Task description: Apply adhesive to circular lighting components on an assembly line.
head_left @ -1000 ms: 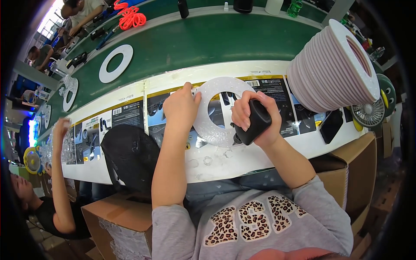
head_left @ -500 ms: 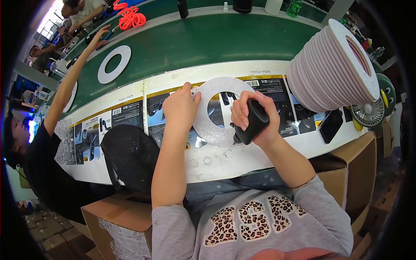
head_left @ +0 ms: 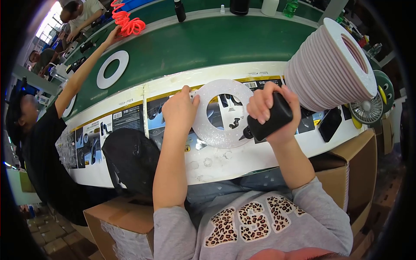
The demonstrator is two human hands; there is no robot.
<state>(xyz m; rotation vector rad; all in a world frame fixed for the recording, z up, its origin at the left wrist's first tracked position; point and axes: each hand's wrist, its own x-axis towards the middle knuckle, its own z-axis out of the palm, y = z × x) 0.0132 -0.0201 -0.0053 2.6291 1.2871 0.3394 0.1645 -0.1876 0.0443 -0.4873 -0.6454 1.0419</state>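
A flat white glittery foam ring lies on the bench's front edge, over printed paper sheets. My left hand presses down on the ring's left side with fingers together. My right hand is closed around a black cylindrical tool, whose tip touches the ring's right rim.
A tall tilted stack of pale pink rings stands at the right. Another white ring lies on the green belt. A person in black at the left reaches toward a red coiled hose. Cardboard boxes sit below the bench.
The person at the left has stood up and stretched an arm across the belt toward the red hose. My hands and the ring have stayed in place.
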